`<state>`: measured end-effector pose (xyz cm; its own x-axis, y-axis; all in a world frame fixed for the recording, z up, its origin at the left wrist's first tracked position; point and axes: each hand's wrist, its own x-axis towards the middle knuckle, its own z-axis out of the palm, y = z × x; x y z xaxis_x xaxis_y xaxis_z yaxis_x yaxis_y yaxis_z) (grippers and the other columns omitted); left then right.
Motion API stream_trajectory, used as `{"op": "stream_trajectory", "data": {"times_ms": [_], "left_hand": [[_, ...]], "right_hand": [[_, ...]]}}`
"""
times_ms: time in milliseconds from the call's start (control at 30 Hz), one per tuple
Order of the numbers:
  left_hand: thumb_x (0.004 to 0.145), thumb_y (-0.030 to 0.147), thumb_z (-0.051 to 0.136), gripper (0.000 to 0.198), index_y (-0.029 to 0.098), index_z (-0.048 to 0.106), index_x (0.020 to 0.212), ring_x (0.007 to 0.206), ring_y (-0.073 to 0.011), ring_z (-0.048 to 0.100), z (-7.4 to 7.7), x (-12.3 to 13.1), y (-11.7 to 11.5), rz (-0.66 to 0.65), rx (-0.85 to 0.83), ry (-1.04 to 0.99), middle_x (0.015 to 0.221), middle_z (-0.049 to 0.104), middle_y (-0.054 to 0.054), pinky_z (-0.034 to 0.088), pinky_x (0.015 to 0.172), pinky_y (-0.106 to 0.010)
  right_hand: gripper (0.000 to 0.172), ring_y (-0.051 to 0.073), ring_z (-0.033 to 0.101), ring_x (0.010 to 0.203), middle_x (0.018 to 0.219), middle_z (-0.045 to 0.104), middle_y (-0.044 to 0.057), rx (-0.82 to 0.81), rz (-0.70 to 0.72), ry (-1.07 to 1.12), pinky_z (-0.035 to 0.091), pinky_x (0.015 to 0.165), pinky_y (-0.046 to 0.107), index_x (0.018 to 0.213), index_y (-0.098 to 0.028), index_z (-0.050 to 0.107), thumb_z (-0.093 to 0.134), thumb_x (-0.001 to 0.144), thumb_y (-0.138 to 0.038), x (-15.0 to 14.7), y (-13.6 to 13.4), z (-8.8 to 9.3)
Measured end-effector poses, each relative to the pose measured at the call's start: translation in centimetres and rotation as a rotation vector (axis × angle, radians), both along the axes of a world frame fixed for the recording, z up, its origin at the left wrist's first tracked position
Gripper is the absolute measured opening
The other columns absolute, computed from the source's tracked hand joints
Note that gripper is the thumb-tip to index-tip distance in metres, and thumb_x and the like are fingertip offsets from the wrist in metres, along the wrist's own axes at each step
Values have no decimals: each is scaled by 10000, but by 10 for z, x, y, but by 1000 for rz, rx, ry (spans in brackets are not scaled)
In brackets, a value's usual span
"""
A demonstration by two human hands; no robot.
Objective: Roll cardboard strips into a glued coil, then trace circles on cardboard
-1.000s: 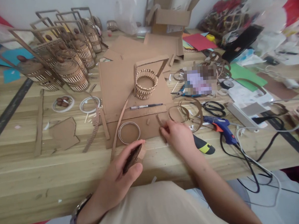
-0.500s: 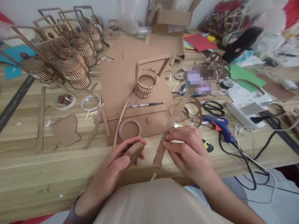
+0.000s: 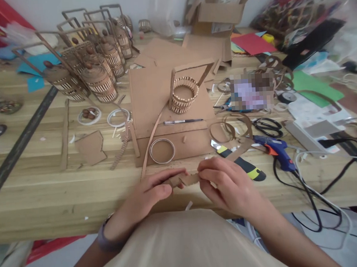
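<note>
My left hand [image 3: 148, 193] is closed around a round cardboard piece [image 3: 174, 182], mostly hidden by the fingers. My right hand [image 3: 229, 182] pinches a cardboard strip [image 3: 191, 179] whose near end meets the round piece. Beyond the right hand lies a utility knife [image 3: 243, 168] with a black and yellow handle. A white-edged ring [image 3: 162, 151] rests on the cardboard sheet [image 3: 146, 99] ahead of the hands. Further back on that sheet stands a small handled basket [image 3: 184, 95] made of short sticks, with a pen [image 3: 183, 121] before it.
Several lidded stick baskets [image 3: 100, 86] with tall handles stand at the back left. Right of the hands are a blue glue gun [image 3: 276, 148] with trailing cords, black scissors [image 3: 268, 127] and a white power strip [image 3: 310, 138]. An open cardboard box [image 3: 220, 13] stands at the back.
My right hand has brought the strip leftward against the round piece, turning it from upright to nearly level. The utility knife, mostly covered before, now shows. The whole view has shifted slightly.
</note>
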<state>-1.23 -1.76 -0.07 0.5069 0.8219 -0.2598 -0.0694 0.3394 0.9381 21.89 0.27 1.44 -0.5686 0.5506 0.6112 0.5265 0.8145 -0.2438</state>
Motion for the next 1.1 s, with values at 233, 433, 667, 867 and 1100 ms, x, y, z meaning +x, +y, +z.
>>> {"op": "stream_trajectory", "data": {"times_ms": [233, 433, 667, 867, 1100], "left_hand": [[943, 454, 543, 368, 271, 722, 1208, 1018, -244, 685, 10, 4, 2, -41, 35, 73, 1195, 744, -49, 536, 822, -353], [967, 596, 447, 481, 267, 726, 1179, 843, -211, 622, 7, 2, 4, -97, 151, 198, 955, 728, -44, 498, 774, -335], [945, 639, 462, 544, 227, 715, 1194, 845, -208, 587, 8, 2, 6, -106, 134, 196, 937, 710, -48, 475, 791, -330], [971, 557, 490, 455, 245, 697, 1230, 1064, -249, 636, 11, 4, 8, -117, 156, 93, 1153, 728, -62, 463, 956, -373], [947, 325, 529, 300, 237, 723, 1158, 1094, -248, 656, 14, 7, 7, -99, 106, 123, 1158, 748, -32, 466, 998, -380]], "right_hand": [[398, 233, 589, 820, 960, 666, 103, -189, 18, -287, 509, 709, 378, 1383, -129, 518, 423, 1025, -274, -4, -1, 13], [408, 190, 519, 732, 825, 591, 58, -199, -4, -329, 415, 664, 310, 1337, -254, 633, 385, 1058, -418, -10, -2, 20], [365, 186, 486, 707, 790, 559, 46, -203, -54, -341, 373, 658, 313, 1303, -254, 663, 413, 1055, -350, -11, -4, 24], [292, 187, 476, 696, 762, 544, 36, -175, -64, -345, 348, 639, 307, 1220, -252, 692, 490, 1027, -337, -14, -5, 25], [311, 197, 475, 697, 748, 551, 41, -152, -85, -392, 369, 644, 320, 1156, -257, 704, 432, 1045, -360, -16, -7, 28]]}}
